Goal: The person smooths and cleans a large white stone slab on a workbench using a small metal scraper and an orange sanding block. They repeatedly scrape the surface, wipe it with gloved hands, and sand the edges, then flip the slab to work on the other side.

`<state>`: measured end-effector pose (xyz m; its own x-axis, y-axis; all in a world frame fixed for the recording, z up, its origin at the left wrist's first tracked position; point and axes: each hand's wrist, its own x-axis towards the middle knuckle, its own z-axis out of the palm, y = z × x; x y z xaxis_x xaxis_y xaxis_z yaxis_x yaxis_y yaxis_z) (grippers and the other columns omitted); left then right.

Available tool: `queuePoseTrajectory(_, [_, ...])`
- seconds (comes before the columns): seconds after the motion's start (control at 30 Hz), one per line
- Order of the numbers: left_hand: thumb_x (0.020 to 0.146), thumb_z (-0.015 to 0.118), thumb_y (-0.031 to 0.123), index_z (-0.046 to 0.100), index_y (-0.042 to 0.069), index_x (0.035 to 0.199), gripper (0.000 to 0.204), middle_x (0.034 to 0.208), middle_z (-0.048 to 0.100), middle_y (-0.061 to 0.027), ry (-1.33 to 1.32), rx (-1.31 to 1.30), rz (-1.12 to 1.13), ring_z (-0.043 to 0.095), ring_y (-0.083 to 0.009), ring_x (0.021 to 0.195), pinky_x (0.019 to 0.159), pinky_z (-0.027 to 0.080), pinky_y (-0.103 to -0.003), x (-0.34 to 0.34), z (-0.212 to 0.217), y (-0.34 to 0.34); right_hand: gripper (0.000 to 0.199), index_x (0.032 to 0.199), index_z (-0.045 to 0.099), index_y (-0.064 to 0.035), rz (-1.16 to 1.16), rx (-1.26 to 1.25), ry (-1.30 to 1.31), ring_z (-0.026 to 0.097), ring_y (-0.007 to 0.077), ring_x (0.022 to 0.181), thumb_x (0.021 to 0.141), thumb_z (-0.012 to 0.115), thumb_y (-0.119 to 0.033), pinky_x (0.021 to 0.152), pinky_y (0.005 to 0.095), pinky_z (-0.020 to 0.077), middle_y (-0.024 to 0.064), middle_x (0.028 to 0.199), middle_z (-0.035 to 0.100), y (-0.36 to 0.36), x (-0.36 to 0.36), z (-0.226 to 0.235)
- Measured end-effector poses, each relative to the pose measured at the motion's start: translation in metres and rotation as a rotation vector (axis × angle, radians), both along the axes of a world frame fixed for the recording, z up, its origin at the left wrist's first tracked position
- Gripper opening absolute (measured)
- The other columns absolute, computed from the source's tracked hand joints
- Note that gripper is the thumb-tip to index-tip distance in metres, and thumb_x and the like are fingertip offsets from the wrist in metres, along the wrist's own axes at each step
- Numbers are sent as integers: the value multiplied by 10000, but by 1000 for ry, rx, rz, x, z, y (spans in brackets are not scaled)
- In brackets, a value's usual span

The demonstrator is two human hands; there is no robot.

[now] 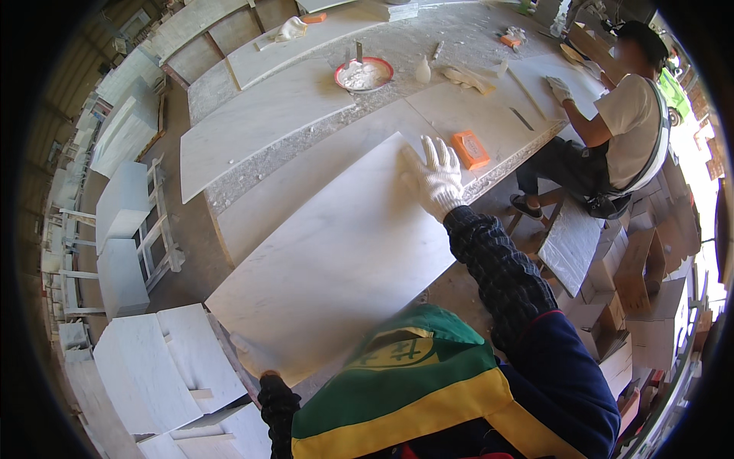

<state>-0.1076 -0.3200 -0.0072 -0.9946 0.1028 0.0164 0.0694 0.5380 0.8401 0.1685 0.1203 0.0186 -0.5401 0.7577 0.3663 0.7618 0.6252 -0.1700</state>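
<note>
A large white marble slab [344,237] with faint grey veining stretches from the worktable toward me, its near end past the table's edge. My right hand [437,177], in a white knitted glove, lies against its far right corner with fingers spread. At the near left corner, my left hand [256,358], also gloved, grips the slab's edge; its fingers are partly hidden. Just right of my right hand, an orange block [469,149] rests on the table.
A red-rimmed bowl of white paste [364,75] stands on the dusty table [267,157], near a white bottle [423,70]. At the right, a seated person [627,115] works with gloved hands. Stacked slabs [145,375] stand at the left, cardboard boxes [642,268] at the right.
</note>
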Motion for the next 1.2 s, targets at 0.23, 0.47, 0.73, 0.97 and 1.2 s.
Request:
queuePoseTrajectory(0.23, [1111,272,602,638,-113,1270,819,1226,718,-252,-9,-192,41,677,-398,1043,943,513,-468,-5,-2,-4,581,1530,500,-244,22,14,-61,332,459,1501,997,597,-453,1220,611,265,207,1610,403,38,-19,4])
queuePoseTrajectory(0.47, [1093,393,399,510,2,1491,575,1457,596,-195,3,-473,-157,592,-350,1283,1107,436,-458,-50,-62,-59,568,1518,516,-234,43,18,-70,344,436,1503,1014,566,-491,1218,590,283,182,1618,415,59,-27,-5])
queuePoseTrajectory(0.73, [1010,271,780,646,-54,1346,974,1310,691,-261,93,-295,-74,641,-414,1205,1032,483,-457,-64,-92,-71,649,1542,487,-199,2,-36,36,305,446,1526,995,555,-541,1239,595,239,205,1625,405,34,-14,-18])
queuePoseTrajectory(0.97, [1046,289,710,590,-42,1403,885,1355,665,-250,-135,-297,33,630,-407,1226,1058,477,-452,-39,-45,-46,665,1528,505,-100,-75,-36,-13,382,465,1463,962,633,-424,1211,594,289,202,1576,460,-58,73,-42])
queuePoseTrajectory(1.2, [1113,301,565,502,-23,1488,726,1418,622,-240,-58,-359,-89,608,-405,1253,1089,456,-438,-63,-64,-64,603,1515,511,-50,-320,-292,106,544,414,1302,1004,594,-359,1130,528,396,197,1408,611,-148,160,-66])
